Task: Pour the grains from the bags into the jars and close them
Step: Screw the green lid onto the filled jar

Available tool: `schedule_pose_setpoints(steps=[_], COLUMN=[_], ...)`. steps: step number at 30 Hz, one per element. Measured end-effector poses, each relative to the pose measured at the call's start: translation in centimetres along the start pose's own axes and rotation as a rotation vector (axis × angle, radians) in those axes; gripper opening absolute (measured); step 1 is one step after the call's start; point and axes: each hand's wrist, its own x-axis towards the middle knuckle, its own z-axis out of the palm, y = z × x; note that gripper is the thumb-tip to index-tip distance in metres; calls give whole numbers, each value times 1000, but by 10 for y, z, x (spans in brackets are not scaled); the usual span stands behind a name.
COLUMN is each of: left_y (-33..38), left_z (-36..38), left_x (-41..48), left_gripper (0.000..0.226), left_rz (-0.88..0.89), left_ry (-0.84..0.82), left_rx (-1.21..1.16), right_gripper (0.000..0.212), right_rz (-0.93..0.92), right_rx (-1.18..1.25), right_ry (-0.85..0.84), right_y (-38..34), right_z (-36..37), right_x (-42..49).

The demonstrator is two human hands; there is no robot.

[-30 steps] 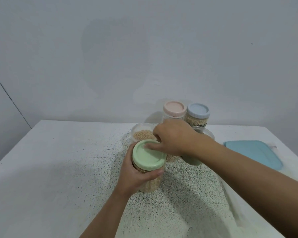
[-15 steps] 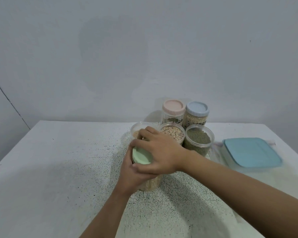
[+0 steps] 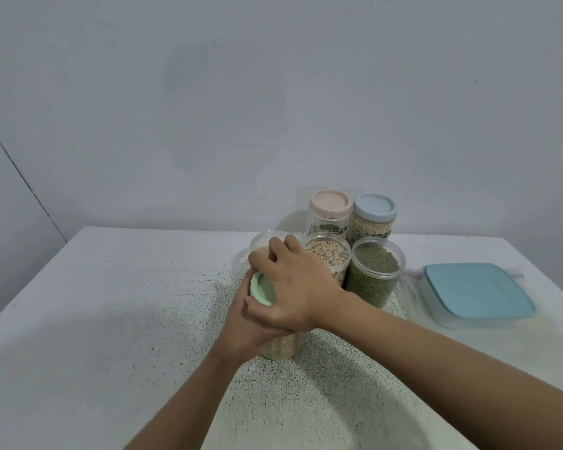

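A clear jar of pale grains [image 3: 281,347] stands on the speckled white table [image 3: 127,319]. My left hand [image 3: 241,319] is wrapped round its side. My right hand [image 3: 293,287] lies over its green lid [image 3: 261,287] and grips it, hiding most of the lid. Behind it stand three jars without lids: one with tan grains [image 3: 261,243], one with mixed beige grains [image 3: 330,254] and one with green grains [image 3: 376,271]. Further back are a pink-lidded jar [image 3: 330,206] and a blue-lidded jar [image 3: 375,209], both closed.
A clear box with a blue lid [image 3: 478,290] sits at the right of the table, on a clear plastic bag [image 3: 408,280]. A plain grey wall rises just behind the table's far edge.
My right hand has moved from the lid's far edge to cover and grip the green lid. The left hand has kept its hold on the jar.
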Motion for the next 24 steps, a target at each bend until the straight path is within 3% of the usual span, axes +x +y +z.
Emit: schedule_pose_setpoints(steps=[3,8,10,14,18,24], left_y=[5,17,22,25,24,53], left_z=[-2,-13,-19,-14,-4,6], left_x=[-2,-17,-20,-17,-17,-10], left_gripper=[109,84,78,82,76,57], left_rz=[-19,-154,-185,-290,-334,-338], left_ry=[-30,-149,-167,-152,-66,39], left_rx=[15,-114,-86,-164,-193,-119], right_gripper=[57,51,65,103,85,86], right_rz=[84,340,380,399,430,369], right_rx=[172,924,1149,1180,1193,1129], right_ry=[62,63,23,-82,-19,51], right_y=[1,9,19,21,13,24], right_z=[7,10,13,28,33,26], right_x=[-7,-29,-44,-70,-68,-62])
